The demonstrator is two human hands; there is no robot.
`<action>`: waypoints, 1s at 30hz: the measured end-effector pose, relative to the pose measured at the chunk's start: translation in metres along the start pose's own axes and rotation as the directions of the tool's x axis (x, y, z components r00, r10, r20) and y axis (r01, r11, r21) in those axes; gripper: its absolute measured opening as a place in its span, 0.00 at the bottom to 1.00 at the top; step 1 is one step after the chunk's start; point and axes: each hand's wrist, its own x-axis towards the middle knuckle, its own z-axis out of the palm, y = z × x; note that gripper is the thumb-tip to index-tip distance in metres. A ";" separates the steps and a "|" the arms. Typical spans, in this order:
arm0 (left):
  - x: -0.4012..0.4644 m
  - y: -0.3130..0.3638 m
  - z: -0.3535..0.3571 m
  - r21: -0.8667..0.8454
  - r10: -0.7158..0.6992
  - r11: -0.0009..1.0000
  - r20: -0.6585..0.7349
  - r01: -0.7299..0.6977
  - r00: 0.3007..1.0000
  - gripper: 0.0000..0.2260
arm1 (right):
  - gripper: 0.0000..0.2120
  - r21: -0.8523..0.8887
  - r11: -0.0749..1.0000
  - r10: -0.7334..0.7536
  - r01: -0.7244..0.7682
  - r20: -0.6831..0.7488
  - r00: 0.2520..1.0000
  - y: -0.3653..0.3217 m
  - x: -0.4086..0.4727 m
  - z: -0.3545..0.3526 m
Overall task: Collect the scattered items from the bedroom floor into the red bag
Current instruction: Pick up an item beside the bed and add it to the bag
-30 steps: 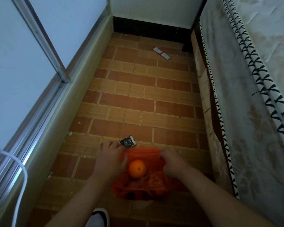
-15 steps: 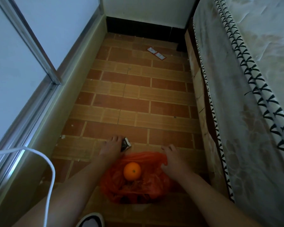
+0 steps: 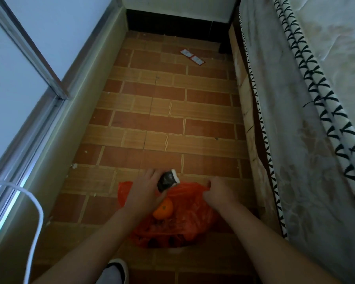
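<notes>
With an orange (image 3: 163, 209) already in the red bag (image 3: 190, 214), the left hand (image 3: 143, 194) pinches a dark packet (image 3: 168, 180) over its mouth, the right hand (image 3: 217, 193) grips the rim, and two sachets (image 3: 192, 56) wait at twelve o'clock.

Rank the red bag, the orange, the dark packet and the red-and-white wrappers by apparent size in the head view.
1. red bag
2. orange, partly hidden
3. dark packet, looks about alike
4. red-and-white wrappers, farther off, so true size unsure
</notes>
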 end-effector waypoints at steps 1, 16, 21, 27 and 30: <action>-0.007 0.009 0.004 0.018 0.039 0.999 0.041 -0.040 0.998 0.28 | 0.01 0.011 1.000 0.010 -0.010 -0.021 1.000 -0.001 0.000 -0.003; -0.028 0.004 -0.005 0.235 -0.062 0.970 -0.030 0.068 0.998 0.25 | 0.03 0.054 0.999 0.006 -0.001 -0.091 0.996 -0.010 -0.013 -0.024; -0.028 -0.037 -0.033 0.400 -0.492 0.798 0.002 0.450 0.871 0.33 | 0.06 0.068 0.997 -0.021 0.030 -0.130 0.991 -0.013 -0.015 -0.028; -0.034 -0.043 -0.032 0.179 -0.510 0.844 -0.018 0.505 0.860 0.11 | 0.13 0.129 0.978 -0.142 0.163 -0.162 0.977 -0.017 -0.017 -0.029; -0.029 -0.022 -0.038 0.086 -0.447 0.885 -0.117 0.458 0.887 0.06 | 0.13 0.153 0.950 -0.251 0.273 -0.150 0.956 -0.019 -0.018 -0.024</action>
